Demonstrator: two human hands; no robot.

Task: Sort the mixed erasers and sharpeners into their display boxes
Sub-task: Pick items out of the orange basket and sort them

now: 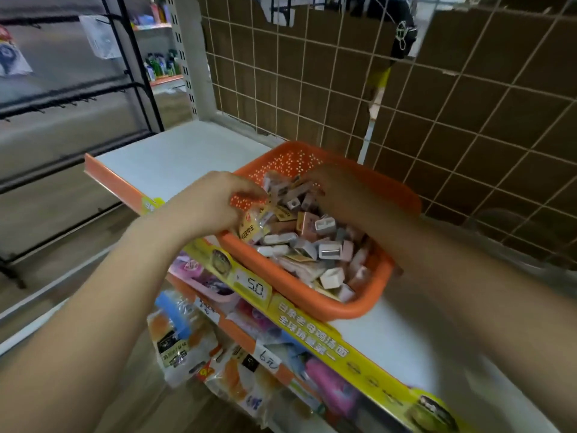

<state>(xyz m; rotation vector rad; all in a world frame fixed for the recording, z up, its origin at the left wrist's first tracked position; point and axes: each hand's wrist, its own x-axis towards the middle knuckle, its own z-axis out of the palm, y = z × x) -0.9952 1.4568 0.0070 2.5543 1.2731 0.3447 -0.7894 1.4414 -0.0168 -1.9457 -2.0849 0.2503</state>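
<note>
both hands digging in the orange basket on the shelf; left hand & right hand pinching small sharpeners off the mixed pile, prob. to sort; no display boxes showing

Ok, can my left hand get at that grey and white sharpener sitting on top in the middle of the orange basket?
Probably yes. The grey and white plastic sharpener lies exposed on top of the pile, the orange perforated plastic basket is open-topped, and the left hand is already over its near-left rim with nothing in between.
</note>
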